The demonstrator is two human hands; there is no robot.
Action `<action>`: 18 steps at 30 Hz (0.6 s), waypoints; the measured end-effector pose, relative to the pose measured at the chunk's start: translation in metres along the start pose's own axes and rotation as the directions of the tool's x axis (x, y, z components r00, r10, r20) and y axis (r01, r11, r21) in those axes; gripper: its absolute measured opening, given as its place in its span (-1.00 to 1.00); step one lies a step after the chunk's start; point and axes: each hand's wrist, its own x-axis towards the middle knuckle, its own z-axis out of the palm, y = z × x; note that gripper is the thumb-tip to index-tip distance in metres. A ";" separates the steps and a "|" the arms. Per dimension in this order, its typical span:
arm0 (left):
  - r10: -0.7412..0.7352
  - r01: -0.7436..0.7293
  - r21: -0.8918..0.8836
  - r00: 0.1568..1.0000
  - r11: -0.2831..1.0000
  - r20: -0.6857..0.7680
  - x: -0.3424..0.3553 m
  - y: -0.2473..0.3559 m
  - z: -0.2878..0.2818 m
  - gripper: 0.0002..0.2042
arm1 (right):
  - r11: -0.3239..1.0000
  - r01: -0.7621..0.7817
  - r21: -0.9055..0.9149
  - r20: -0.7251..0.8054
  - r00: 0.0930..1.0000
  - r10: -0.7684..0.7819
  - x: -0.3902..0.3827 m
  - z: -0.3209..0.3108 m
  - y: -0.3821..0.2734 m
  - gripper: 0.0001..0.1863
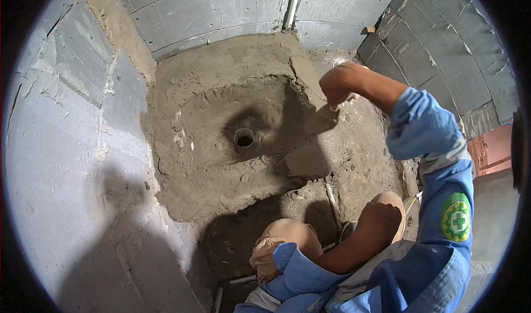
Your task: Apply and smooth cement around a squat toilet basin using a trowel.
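Note:
My right hand (340, 84) is closed at the right side of a raised mortar bed (202, 194), gripping a trowel (322, 120) from above. Its handle is hidden in my fist, and the grey blade points down toward the mortar; I cannot tell whether it touches. The wet grey mortar is shaped around a sunken hollow, where a round drain pipe (244, 138) opens upward. My left hand (380, 220) rests on my right knee, the forearm crossing in front of me. Its fingers curve down out of sight.
Grey block walls (215, 8) close in the back, left and right (437, 53). A white vertical pipe (293, 6) runs down the back wall. Thin pipes (333, 205) lie near my knees, and rough wet floor (365, 147) extends right of the mortar.

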 end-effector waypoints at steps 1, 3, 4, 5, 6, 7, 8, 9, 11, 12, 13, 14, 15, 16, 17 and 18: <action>0.002 -0.002 -0.002 1.000 1.000 -0.004 0.000 0.000 -0.001 -0.85 | 0.999 0.035 -0.022 0.059 0.998 -0.034 -0.005 0.004 0.003 -0.73; 0.001 -0.001 -0.005 1.000 1.000 -0.022 0.002 -0.001 -0.001 -0.85 | 0.998 0.038 0.058 0.126 0.991 -0.045 -0.022 0.018 0.020 -0.70; 0.000 0.000 -0.009 0.999 1.000 -0.034 0.002 0.000 -0.001 -0.85 | 0.990 0.065 0.128 0.088 0.993 -0.076 -0.032 0.029 0.029 -0.70; 0.002 -0.002 -0.014 0.999 1.000 -0.050 0.004 0.000 -0.001 -0.85 | 0.979 0.116 0.166 -0.044 0.993 -0.110 -0.043 0.046 0.036 -0.68; 0.002 -0.003 -0.016 0.998 1.000 -0.061 0.005 0.001 0.000 -0.85 | 0.975 0.135 0.178 -0.161 0.981 -0.106 -0.052 0.064 0.042 -0.66; 0.011 -0.014 -0.034 0.996 0.999 -0.084 0.006 0.002 0.001 -0.85 | 0.961 0.140 0.237 -0.270 0.960 -0.074 -0.059 0.087 0.043 -0.67; 0.003 -0.003 -0.009 0.998 1.000 -0.060 0.007 0.002 0.001 -0.85 | 0.948 0.161 0.275 -0.396 0.917 -0.040 -0.063 0.110 0.043 -0.67; 0.007 -0.007 0.004 0.999 1.000 -0.047 0.008 0.002 0.002 -0.86 | 0.938 0.174 0.301 -0.449 0.893 -0.022 -0.064 0.134 0.040 -0.65; 0.015 -0.014 0.035 1.000 0.999 -0.019 0.009 0.002 0.005 -0.86 | 0.889 0.234 0.394 -0.503 0.864 -0.005 -0.052 0.179 0.030 -0.59; 0.027 -0.026 0.015 0.996 1.000 -0.086 0.008 0.003 0.006 -0.86 | 0.841 0.349 0.413 -0.602 0.798 -0.036 -0.049 0.201 0.028 -0.54; 0.042 -0.042 0.000 0.989 0.999 -0.139 0.009 0.003 0.007 -0.84 | 0.853 0.312 0.418 -0.588 0.809 -0.008 -0.044 0.219 0.026 -0.54; 0.041 -0.039 0.012 0.988 0.999 -0.151 0.012 0.003 0.008 -0.84 | 0.874 0.248 0.418 -0.560 0.828 0.033 -0.036 0.232 0.026 -0.53; 0.008 -0.007 0.014 0.997 1.000 -0.081 0.014 0.004 0.010 -0.86 | 0.860 0.281 0.425 -0.584 0.811 0.023 -0.026 0.238 0.030 -0.53; -0.004 0.004 0.004 1.000 1.000 -0.021 0.016 0.005 0.011 -0.85 | 0.868 0.278 0.411 -0.610 0.792 0.035 -0.016 0.241 0.035 -0.53; -0.025 0.025 0.032 1.000 0.999 0.001 0.017 0.005 0.011 -0.85 | 0.875 0.273 0.400 -0.635 0.771 0.050 -0.007 0.241 0.042 -0.52; 0.007 -0.007 0.010 1.000 1.000 0.002 0.016 0.004 0.011 -0.86 | 0.896 0.240 0.375 -0.651 0.756 0.070 0.004 0.238 0.051 -0.54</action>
